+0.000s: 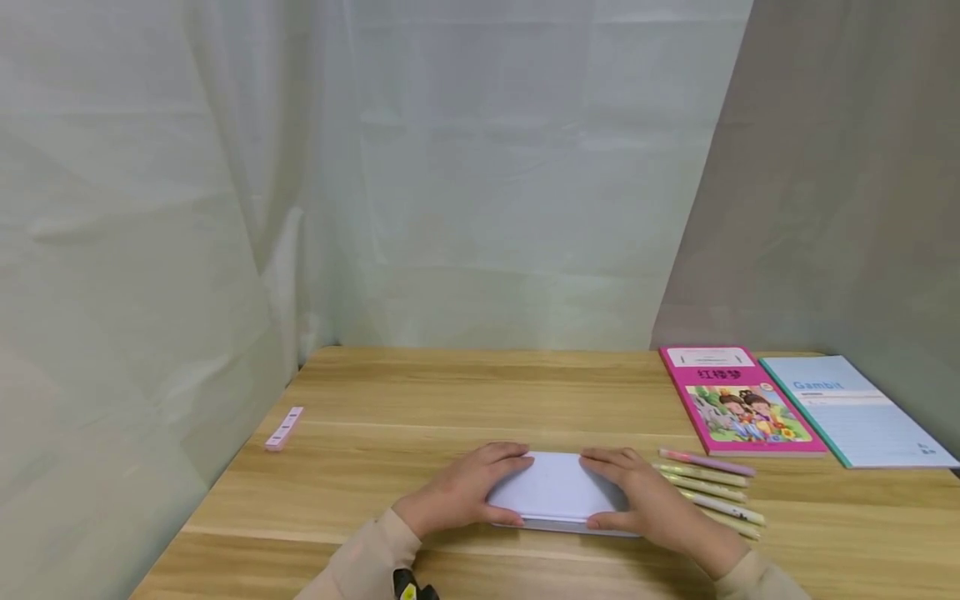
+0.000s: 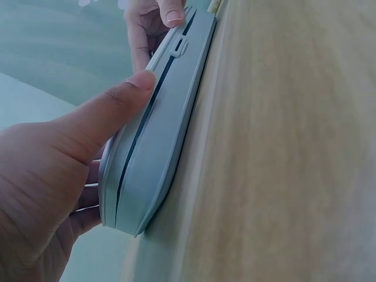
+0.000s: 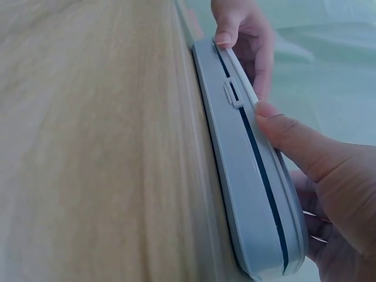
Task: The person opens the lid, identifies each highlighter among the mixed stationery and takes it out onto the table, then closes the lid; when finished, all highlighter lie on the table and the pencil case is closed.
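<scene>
A pale pencil case lies flat on the wooden table with its long side toward me. Its front clasp shows in both wrist views, and a thin dark gap runs between lid and base. My left hand grips the left end of the lid, thumb on the front edge and fingers round the far side. On the right end, my right hand holds the lid in the same way. Several slim pens lie just right of the right hand, partly behind it.
At the back right lie a pink picture-covered book and a light-blue notebook. A small pink-and-white strip-shaped item sits near the table's left edge. Pale curtains hang behind and at the sides of the table.
</scene>
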The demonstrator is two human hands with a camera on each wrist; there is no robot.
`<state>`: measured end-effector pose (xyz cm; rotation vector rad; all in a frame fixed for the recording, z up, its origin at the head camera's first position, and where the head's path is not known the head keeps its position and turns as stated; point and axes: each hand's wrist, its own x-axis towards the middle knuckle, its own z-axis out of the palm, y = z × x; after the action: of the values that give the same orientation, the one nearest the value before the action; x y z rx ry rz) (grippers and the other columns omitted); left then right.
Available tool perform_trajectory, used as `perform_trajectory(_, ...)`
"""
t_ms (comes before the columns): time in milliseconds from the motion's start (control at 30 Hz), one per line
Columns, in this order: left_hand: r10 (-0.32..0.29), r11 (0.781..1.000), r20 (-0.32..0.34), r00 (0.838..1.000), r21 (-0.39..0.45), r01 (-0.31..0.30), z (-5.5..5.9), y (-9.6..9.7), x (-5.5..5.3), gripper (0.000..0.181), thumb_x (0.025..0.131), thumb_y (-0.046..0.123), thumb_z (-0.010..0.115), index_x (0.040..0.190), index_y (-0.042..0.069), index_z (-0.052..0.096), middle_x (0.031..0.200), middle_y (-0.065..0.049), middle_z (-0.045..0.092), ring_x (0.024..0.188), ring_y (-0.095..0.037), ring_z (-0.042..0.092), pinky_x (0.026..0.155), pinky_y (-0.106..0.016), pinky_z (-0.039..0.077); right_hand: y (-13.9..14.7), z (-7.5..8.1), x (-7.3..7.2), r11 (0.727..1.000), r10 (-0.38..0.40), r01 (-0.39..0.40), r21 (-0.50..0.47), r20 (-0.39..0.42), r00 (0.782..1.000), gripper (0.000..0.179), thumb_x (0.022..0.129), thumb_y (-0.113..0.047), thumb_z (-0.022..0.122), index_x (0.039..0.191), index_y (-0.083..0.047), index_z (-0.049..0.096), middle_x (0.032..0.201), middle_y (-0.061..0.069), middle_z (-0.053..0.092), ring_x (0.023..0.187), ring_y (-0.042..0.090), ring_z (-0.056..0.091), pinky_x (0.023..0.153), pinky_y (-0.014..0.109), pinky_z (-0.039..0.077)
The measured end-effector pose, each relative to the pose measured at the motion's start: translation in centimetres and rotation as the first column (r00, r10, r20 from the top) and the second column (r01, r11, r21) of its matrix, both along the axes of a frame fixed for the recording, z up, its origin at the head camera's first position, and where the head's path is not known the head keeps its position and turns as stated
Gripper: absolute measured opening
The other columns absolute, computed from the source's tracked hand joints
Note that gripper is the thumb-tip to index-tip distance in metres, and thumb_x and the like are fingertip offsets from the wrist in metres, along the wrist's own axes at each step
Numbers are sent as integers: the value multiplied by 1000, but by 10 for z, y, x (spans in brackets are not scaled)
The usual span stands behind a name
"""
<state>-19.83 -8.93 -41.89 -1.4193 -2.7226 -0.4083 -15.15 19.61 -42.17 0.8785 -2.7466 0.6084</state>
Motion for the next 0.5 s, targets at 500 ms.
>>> perform_trajectory(500, -15, 999, 7, 1000, 40, 14, 0, 0, 1, 74, 79, 48, 73, 138, 10, 51, 145, -10, 48, 135, -24, 44, 112, -38, 39, -3, -3, 2, 1000, 0, 0, -20, -32, 999, 72, 76, -49, 74, 129, -3, 59, 133, 11, 58, 116, 27, 53, 95, 49, 49)
